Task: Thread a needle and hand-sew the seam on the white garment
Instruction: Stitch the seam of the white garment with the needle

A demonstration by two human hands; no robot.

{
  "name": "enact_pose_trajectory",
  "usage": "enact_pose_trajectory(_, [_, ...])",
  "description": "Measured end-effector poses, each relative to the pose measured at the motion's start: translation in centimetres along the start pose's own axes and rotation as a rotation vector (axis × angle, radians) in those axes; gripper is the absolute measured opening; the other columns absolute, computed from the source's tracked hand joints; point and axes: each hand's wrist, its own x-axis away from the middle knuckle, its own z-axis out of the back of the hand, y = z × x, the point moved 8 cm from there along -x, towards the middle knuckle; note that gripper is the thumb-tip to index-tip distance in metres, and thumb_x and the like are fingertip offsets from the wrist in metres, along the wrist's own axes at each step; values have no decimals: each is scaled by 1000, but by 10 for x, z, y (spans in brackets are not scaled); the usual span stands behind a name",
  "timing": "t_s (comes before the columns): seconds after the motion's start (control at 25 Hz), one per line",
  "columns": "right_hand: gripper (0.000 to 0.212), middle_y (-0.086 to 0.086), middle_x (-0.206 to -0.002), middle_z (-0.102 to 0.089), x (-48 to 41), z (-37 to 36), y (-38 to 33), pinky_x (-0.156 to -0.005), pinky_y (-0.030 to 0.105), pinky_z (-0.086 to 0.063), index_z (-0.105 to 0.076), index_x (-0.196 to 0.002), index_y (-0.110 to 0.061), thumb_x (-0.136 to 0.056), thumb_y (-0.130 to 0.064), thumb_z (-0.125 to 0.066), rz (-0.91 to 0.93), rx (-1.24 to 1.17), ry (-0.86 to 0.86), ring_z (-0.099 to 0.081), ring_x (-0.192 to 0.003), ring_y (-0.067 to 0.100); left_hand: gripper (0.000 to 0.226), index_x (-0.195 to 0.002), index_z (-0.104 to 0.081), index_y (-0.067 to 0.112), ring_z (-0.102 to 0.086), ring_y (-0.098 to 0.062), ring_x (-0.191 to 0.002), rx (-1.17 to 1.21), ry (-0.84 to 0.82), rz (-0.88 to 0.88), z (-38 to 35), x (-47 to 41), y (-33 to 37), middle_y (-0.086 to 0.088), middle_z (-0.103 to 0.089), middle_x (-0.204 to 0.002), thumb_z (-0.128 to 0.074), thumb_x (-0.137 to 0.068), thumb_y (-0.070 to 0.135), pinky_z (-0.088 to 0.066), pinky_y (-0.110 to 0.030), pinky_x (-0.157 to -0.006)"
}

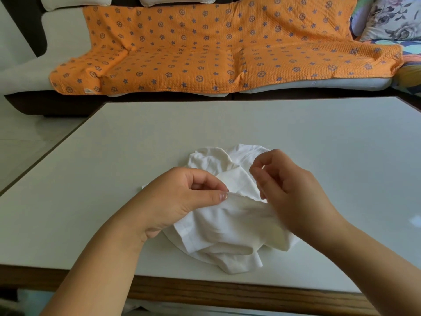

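A crumpled white garment (pixel 225 226) lies on the white table (pixel 205 124) near its front edge. My left hand (pixel 182 199) pinches a fold of the garment between thumb and fingers and lifts it slightly. My right hand (pixel 289 188) hovers over the cloth just to the right, its fingers curled with the tips pinched together as if on something very thin. A faint glint shows at the fingertips, but I cannot make out a needle or thread clearly. Its lower fingers touch the raised fold.
The table has a wooden front edge (pixel 227 290) close to me. Behind it stands a sofa covered by an orange patterned blanket (pixel 205 49), with a floral cushion (pixel 391 17) at the far right. Pale floor shows to the left.
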Motion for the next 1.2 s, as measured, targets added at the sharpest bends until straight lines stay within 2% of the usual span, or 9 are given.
enact_pose_trajectory(0.08, [15,-3,-56,-58,1,-4,3,-49,11,-38,-57,-81,-36,-95,-31,-56,-47,-100,-99,-47,-43,6,6,-85,-78,22,-71,-6,-90,-13,4,-13,1,0,0,2,-77,-89,-75,-81,18,-48,-18,-86])
enact_pose_trajectory(0.2, [10,-3,-52,-56,3,-7,3,-50,13,-42,-64,-84,-36,-92,-35,-59,-47,-92,-209,-48,-41,7,7,-86,-77,23,-71,-8,-93,-24,-8,-27,0,-1,1,1,-77,-92,-74,-82,18,-50,-22,-93])
enact_pose_trajectory(0.36, [16,-6,-58,-57,6,-9,0,-55,14,-47,-68,-87,-38,-94,-26,-59,-39,-95,-295,-55,-51,6,6,-87,-76,20,-71,-5,-91,6,-7,-24,-1,0,1,3,-77,-89,-72,-84,17,-47,-21,-92])
enact_pose_trajectory(0.48, [20,-8,-57,-55,6,-10,1,-60,26,-52,-69,-87,-40,-94,-25,-58,-33,-97,-318,-60,-65,21,6,-89,-74,19,-69,-1,-87,20,-5,-22,-1,0,1,6,-75,-84,-71,-85,16,-44,-18,-88])
enact_pose_trajectory(0.6, [20,-6,-59,-55,6,-11,2,-63,31,-52,-69,-88,-40,-94,-25,-58,-33,-105,-327,-60,-68,24,6,-90,-74,19,-68,2,-86,24,-13,-24,-1,0,2,9,-74,-82,-70,-86,16,-43,-15,-86])
enact_pose_trajectory(0.84, [19,-6,-59,-54,5,-11,3,-63,30,-52,-70,-88,-38,-94,-25,-58,-35,-118,-318,-59,-65,20,6,-88,-73,20,-66,4,-84,22,-20,-28,-2,0,2,11,-73,-80,-70,-86,16,-41,-15,-85])
enact_pose_trajectory(1.04, [19,-6,-59,-52,7,-16,3,-59,21,-51,-70,-87,-38,-94,-25,-58,-42,-154,-365,-54,-58,6,5,-87,-74,21,-68,1,-88,14,-19,-33,-2,-1,2,9,-74,-84,-70,-85,17,-42,-17,-87])
enact_pose_trajectory(1.2, [19,-8,-57,-52,7,-18,2,-57,17,-49,-71,-85,-32,-94,-21,-58,-65,-222,-380,-52,-55,5,5,-86,-74,20,-68,1,-86,25,-49,-32,-4,-1,2,8,-75,-83,-71,-84,16,-44,-10,-81])
